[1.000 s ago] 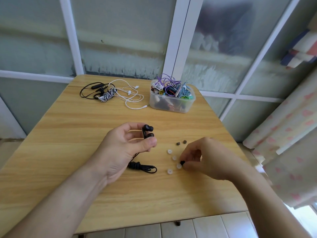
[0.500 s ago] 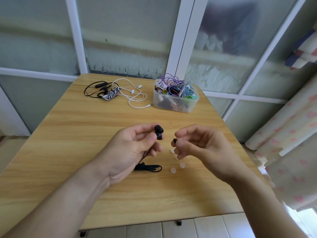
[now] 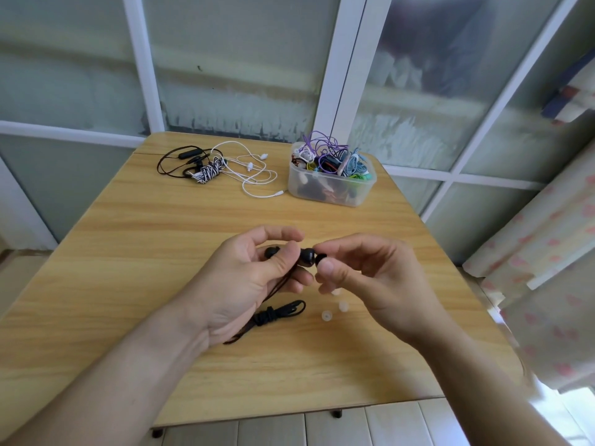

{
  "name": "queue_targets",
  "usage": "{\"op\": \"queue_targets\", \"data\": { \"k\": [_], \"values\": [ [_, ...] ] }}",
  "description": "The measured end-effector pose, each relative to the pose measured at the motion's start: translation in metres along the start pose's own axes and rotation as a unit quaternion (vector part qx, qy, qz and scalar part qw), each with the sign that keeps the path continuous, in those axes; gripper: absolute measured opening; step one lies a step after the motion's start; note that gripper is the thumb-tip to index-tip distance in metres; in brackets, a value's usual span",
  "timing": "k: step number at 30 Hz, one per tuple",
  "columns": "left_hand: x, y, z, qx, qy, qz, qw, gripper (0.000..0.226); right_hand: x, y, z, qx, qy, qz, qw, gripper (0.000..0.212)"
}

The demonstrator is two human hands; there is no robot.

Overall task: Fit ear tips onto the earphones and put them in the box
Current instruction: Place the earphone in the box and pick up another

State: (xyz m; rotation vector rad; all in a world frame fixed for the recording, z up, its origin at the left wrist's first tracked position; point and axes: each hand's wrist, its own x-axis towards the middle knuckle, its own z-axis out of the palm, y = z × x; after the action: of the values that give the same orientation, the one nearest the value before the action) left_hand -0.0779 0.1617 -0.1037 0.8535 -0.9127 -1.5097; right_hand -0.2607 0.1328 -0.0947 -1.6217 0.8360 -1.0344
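Note:
My left hand [image 3: 248, 278] grips a pair of black earphones [image 3: 307, 256] above the wooden table [image 3: 128, 284]; both buds stick out past its thumb and fingers. The bundled black cable [image 3: 277, 313] trails down onto the table. My right hand [image 3: 373, 278] pinches a small black ear tip [image 3: 321, 259] between thumb and forefinger and holds it against the right-hand bud. White ear tips [image 3: 326, 315] lie on the table just below my right hand, partly hidden by it. A clear plastic box [image 3: 331, 185] full of coloured earphones stands at the far right of the table.
At the far side of the table lie black earphones with a zebra-striped bundle [image 3: 206, 172] and white earphones [image 3: 254, 175]. Frosted window panes rise behind the table. A patterned curtain [image 3: 547, 268] hangs at the right edge.
My right hand picked a black ear tip up from the table and brought it to the earbud. My left hand turned the buds toward it, and both hands now meet.

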Motion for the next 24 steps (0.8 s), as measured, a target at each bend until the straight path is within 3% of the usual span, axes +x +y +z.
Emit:
{"op": "queue_targets", "data": {
  "k": [9,12,16,24],
  "values": [
    [-0.001,-0.006,0.005,0.087,0.037,0.016,0.995,0.025,-0.001,0.011,0.031,0.028,0.103,0.003,0.994,0.003],
    [0.001,-0.005,0.003,0.078,0.056,0.030,0.995,0.023,0.001,0.013,0.039,0.027,0.124,-0.007,0.992,0.005],
    [0.003,-0.006,-0.004,0.037,0.092,0.046,0.994,0.019,0.003,0.011,0.035,0.026,0.160,0.003,0.987,0.026],
    [0.000,-0.008,-0.004,0.112,0.068,0.098,0.987,0.014,0.002,0.005,0.032,0.021,0.103,-0.042,0.994,0.015]
  ]
}}
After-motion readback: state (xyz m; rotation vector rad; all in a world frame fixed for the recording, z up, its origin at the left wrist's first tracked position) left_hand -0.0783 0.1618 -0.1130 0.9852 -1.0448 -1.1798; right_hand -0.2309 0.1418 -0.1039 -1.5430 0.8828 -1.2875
